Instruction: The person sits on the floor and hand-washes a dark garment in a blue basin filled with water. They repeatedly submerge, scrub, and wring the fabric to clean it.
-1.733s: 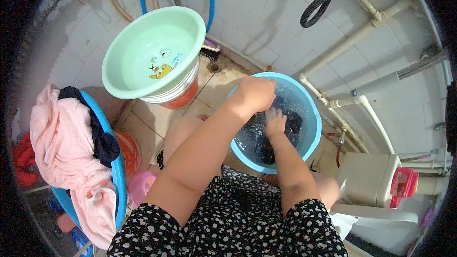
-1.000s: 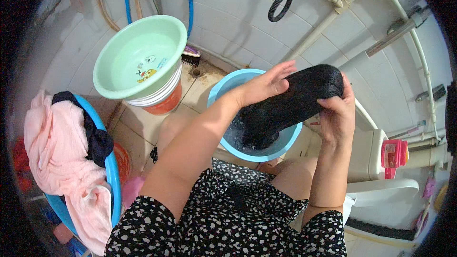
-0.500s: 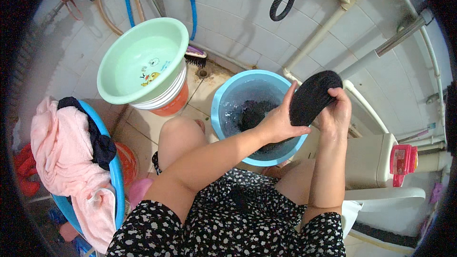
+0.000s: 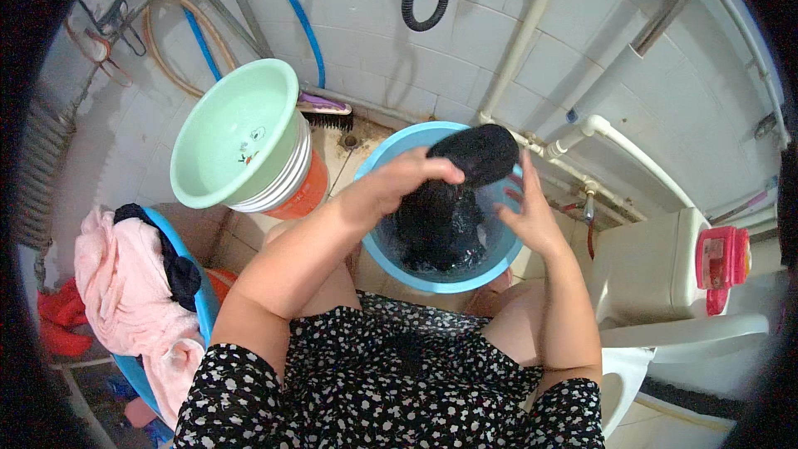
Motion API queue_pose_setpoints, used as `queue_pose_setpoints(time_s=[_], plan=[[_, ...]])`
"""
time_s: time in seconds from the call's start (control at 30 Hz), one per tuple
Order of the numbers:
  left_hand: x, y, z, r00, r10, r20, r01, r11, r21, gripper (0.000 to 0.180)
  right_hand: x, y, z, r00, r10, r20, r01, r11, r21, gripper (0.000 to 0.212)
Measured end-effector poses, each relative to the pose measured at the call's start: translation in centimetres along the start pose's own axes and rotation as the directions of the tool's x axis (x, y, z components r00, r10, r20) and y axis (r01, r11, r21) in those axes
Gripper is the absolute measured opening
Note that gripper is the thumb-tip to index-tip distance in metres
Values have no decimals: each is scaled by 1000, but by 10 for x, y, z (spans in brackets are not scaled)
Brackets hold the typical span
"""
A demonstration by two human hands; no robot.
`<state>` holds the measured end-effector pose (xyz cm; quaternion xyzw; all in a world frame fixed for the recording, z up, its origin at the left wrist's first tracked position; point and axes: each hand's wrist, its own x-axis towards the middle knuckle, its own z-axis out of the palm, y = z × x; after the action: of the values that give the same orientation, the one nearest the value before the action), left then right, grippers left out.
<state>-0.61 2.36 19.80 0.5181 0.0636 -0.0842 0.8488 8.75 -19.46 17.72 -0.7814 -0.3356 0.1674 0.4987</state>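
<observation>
Over the blue basin point(image 4: 445, 286), my left hand point(image 4: 403, 181) grips a black oblong shoe-like item point(image 4: 480, 154), thumb lying along its side. Its surface looks dark and textured; the exact kind does not show. My right hand point(image 4: 532, 214) is beside it at the basin's right rim, fingers apart and holding nothing. More black material point(image 4: 440, 233) sits in the water below. Whether it joins the held item cannot be made out.
At the left, a green basin point(image 4: 229, 137) sits atop an orange-and-white bucket point(image 4: 303, 187). Nearer, a pink towel point(image 4: 125, 283) and dark cloth point(image 4: 179, 270) overhang a blue tub point(image 4: 204, 291). A beige jug point(image 4: 648, 262) with a red cap stands right. Pipes line the tiled wall.
The black item has come left and lower over the basin. My right hand has let go of it and its fingers have spread; my left hand keeps its grip. The view has shifted slightly.
</observation>
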Motion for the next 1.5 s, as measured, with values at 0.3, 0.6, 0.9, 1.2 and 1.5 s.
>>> queue_pose_setpoints(time_s=[0.3,0.6,0.9,1.2,1.5], plan=[[0,8,4,926,-237,294,271,960,-78,56,19,-4,1,487,-873,-32,617,370,-695,72],[19,-1,1,854,-289,432,-48,783,620,80,14,-22,-12,873,-481,78,372,555,-744,67],[25,-34,0,850,440,290,-231,-183,955,70,28,-4,13,996,83,-17,-79,840,-537,48],[29,-21,-12,688,581,435,-267,-355,896,64,27,-1,20,882,309,356,-459,733,502,47],[38,-25,1,765,640,76,-178,97,979,60,40,13,-5,918,301,259,-397,663,635,81]])
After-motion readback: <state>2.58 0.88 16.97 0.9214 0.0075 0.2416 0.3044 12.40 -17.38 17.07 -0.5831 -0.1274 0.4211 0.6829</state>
